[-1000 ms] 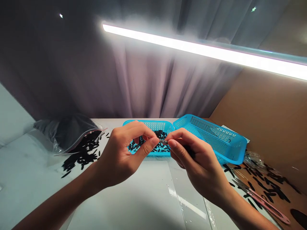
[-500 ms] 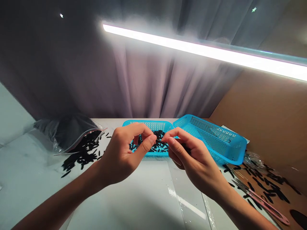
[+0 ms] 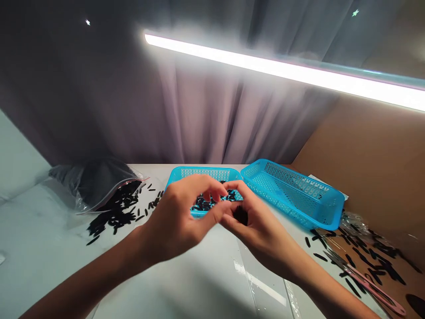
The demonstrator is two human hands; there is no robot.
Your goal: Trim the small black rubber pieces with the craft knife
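My left hand (image 3: 186, 212) is curled, with its thumb and fingertips meeting the fingertips of my right hand (image 3: 259, 221). Whatever the left fingertips pinch is hidden where the hands join. In the curl of my right hand sits a dark clump, apparently black strip-like pieces (image 3: 241, 215). Both hands are raised in front of a blue perforated basket (image 3: 206, 170), partly covering it. Many small black pieces (image 3: 204, 204) lie inside that basket.
At left, a clear zip bag (image 3: 99, 181) spills black pieces (image 3: 114, 219) onto the table. A second blue basket (image 3: 299, 186) stands at right. Beyond my right forearm lie pink-handled scissors (image 3: 375, 288), crumpled plastic (image 3: 355, 221) and scattered black strips (image 3: 375, 261). A clear sheet (image 3: 245, 266) covers the tabletop.
The hands have come closer together. A thin black piece visible between their fingertips earlier is now hidden by the fingers. My left hand has moved slightly right.
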